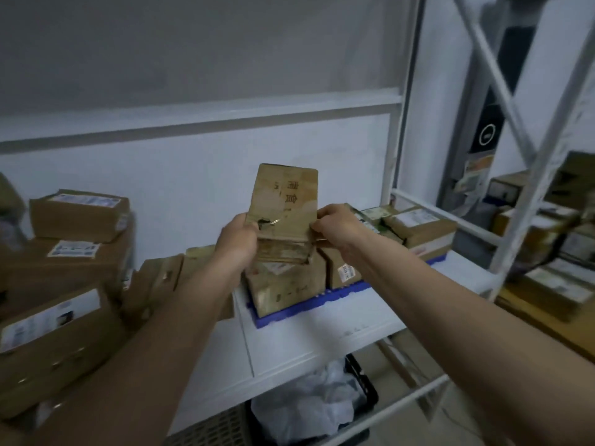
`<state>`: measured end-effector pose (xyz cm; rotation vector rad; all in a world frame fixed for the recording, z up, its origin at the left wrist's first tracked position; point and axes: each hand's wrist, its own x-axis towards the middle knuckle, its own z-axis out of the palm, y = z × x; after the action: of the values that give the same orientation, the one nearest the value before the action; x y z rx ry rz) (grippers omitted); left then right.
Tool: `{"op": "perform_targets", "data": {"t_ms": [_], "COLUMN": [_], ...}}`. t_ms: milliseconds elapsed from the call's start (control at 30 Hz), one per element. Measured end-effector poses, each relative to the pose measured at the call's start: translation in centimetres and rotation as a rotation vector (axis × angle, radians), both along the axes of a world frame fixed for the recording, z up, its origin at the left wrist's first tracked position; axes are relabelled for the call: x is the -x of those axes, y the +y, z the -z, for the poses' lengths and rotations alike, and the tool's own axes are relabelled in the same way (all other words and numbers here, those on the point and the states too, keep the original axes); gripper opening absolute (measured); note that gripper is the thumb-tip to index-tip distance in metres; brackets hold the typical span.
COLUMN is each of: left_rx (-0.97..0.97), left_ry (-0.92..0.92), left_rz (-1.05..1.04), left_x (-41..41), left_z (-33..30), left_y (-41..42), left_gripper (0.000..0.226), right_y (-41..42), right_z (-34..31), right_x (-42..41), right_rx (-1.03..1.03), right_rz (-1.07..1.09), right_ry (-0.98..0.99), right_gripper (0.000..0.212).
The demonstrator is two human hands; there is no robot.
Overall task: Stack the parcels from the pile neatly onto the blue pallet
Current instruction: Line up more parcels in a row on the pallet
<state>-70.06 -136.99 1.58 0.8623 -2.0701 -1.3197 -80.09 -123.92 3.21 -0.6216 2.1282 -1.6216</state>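
Note:
I hold a worn brown cardboard parcel (285, 201) upright in the air, with printed characters on its face and a tear near its lower left. My left hand (238, 241) grips its lower left edge and my right hand (336, 225) grips its lower right edge. Directly beneath it, several brown parcels (286, 281) sit on the blue pallet (322, 302), which lies on a white shelf. More parcels (418, 226) rest at the pallet's far right end. The pile of parcels (64, 252) lies to the left.
The white shelf (322, 342) has a metal frame with diagonal braces (515, 123) on the right. A black crate holding a white plastic bag (309, 410) stands below the shelf. Further boxes (547, 284) fill a rack at the right.

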Motion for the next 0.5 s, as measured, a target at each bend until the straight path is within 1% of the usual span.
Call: {"op": "perform_targets", "data": {"t_ms": [167,300,433,467,500], "left_rx": [-0.004,0.065,0.146,0.168,0.190], "left_ry": [-0.010,-0.033,-0.133,-0.173,-0.222], "left_rz": [0.082,0.111,0.147,0.164,0.187], "left_x": [9.9,16.2,21.6,22.8,24.0], "left_z": [0.5,0.9,1.1,1.1,1.1], "left_y": [4.7,7.8,10.2,10.6,10.9], "left_gripper": [0.031,0.039,0.043,0.051,0.066], "right_y": [6.1,9.4,10.9,10.9,10.9], "right_z": [0.1,0.7,1.5,1.7,1.9], "right_x": [8.7,14.8,19.8,20.8,21.9], "right_rx": [0.004,-0.019,-0.056,-0.066,-0.073], "right_rz": [0.073,0.120,0.186,0.194,0.200], "right_ry": [-0.010,-0.013,-0.003,-0.009,-0.016], "right_gripper": [0.015,0.022,0.012,0.013,0.015]}}
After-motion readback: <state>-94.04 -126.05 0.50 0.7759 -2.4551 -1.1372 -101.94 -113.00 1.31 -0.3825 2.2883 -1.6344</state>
